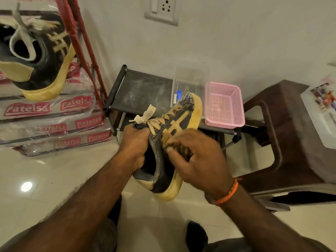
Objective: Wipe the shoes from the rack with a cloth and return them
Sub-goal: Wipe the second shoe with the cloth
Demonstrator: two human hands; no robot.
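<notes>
Gleaming pale floor tiles [45,179] fill the lower part of the view, meeting a white wall [236,33] that carries a switch and socket plate [162,10]. A brown plastic stool [283,135] stands at the right. At the left lies a stack of wrapped boxes [54,124], and a second black and yellow shoe [36,57] sits on top of it. A low black shoe rack [140,90] stands against the wall, its dusty top surface carrying a clear plastic box [190,77], whose contents are too blurred to tell, and just beside it a pink mesh basket [224,106]. In front of the rack, held in the air, is a black shoe with a yellow sole [174,139]. The left hand [133,148] grips its collar, fingers curled inside. The right hand [198,160] presses a crumpled cloth [180,148] against the shoe's side, fingers bent around it.
</notes>
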